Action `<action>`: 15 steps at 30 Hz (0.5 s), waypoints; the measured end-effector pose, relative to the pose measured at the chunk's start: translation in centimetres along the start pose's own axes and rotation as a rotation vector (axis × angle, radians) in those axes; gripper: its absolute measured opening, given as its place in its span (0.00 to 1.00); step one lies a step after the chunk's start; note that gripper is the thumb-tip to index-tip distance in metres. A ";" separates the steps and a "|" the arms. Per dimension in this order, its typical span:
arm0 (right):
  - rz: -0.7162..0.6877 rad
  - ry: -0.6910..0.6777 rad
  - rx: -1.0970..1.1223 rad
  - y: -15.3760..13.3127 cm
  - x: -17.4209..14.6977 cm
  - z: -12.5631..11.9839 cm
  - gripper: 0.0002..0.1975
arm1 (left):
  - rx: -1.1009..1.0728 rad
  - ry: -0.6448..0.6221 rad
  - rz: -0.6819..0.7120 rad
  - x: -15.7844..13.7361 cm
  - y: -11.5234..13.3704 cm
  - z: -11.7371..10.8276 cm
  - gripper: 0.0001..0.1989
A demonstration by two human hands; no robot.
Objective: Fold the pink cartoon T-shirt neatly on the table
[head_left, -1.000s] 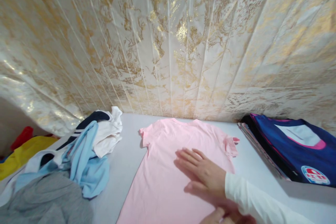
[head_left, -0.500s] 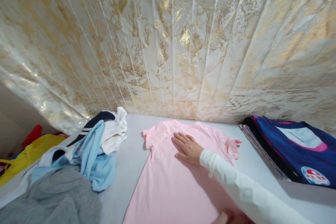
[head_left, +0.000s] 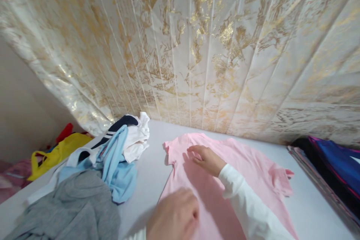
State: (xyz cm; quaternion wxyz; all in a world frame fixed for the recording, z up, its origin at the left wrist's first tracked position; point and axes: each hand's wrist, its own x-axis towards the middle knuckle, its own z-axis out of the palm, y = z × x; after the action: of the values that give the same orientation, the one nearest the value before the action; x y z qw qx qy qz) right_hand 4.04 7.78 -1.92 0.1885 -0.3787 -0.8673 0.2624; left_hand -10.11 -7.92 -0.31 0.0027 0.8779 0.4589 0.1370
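Observation:
A pink short-sleeved T-shirt [head_left: 242, 161] lies spread out on the pale surface, its neck end toward the curtain. Over its upper part is my right hand [head_left: 208, 159], palm down with fingers slightly bent and apart, holding nothing. A shadow shows on the cloth beneath it; whether the fingertips touch the shirt I cannot tell. My left hand [head_left: 174, 215], blurred by motion, is above the lower left part of the shirt. Its fingers look curled into a loose fist, with no cloth visible in them, and it hides the shirt's left edge there.
At the left lie a heaped grey garment [head_left: 70, 210], a light blue one [head_left: 120, 176] and a white one [head_left: 136, 142]. Beyond them are yellow clothes [head_left: 62, 153]. A stack of folded dark clothes [head_left: 332, 172] stands at right. A gold-patterned curtain [head_left: 182, 52] hangs along the back.
My left hand has come up from the bottom edge and moved left over the shirt. The right hand, flat on the cloth before, now has bent, raised fingers. The view has turned left.

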 end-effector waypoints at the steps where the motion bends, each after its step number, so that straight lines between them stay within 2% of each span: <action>1: 0.016 0.036 0.043 -0.3 0.4 0.1 0.15 | -0.001 0.003 -0.123 0.4 -2.1 -0.5 0.03; 2: 0.034 0.070 0.091 -0.6 0.8 0.4 0.14 | -0.045 -0.023 -0.336 0.7 -4.1 -0.9 0.05; 3: 0.045 0.100 0.143 -0.7 1.1 0.9 0.15 | -0.100 -0.060 -0.470 1.1 -5.7 -1.1 0.06; 5: 0.035 0.149 0.232 -0.6 1.4 2.3 0.17 | -0.187 -0.119 -0.579 1.9 -8.2 -0.9 0.05; 10: -0.057 0.161 0.369 0.8 0.8 4.2 0.20 | -0.220 -0.024 -0.666 3.8 -11.4 0.9 0.17; 12: -0.072 0.143 0.405 1.0 0.5 4.1 0.18 | -0.268 -0.010 -0.684 4.6 -12.3 1.4 0.14; 15: -0.097 0.144 0.385 0.6 0.5 3.9 0.12 | -0.391 -0.011 -0.657 5.5 -12.9 2.0 0.05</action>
State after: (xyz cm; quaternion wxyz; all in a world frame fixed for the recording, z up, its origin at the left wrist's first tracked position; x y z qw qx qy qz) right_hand 2.05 7.26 -5.28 0.3314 -0.3110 -0.8027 0.3861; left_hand -17.06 4.20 -2.64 0.2162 0.6676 0.6812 0.2089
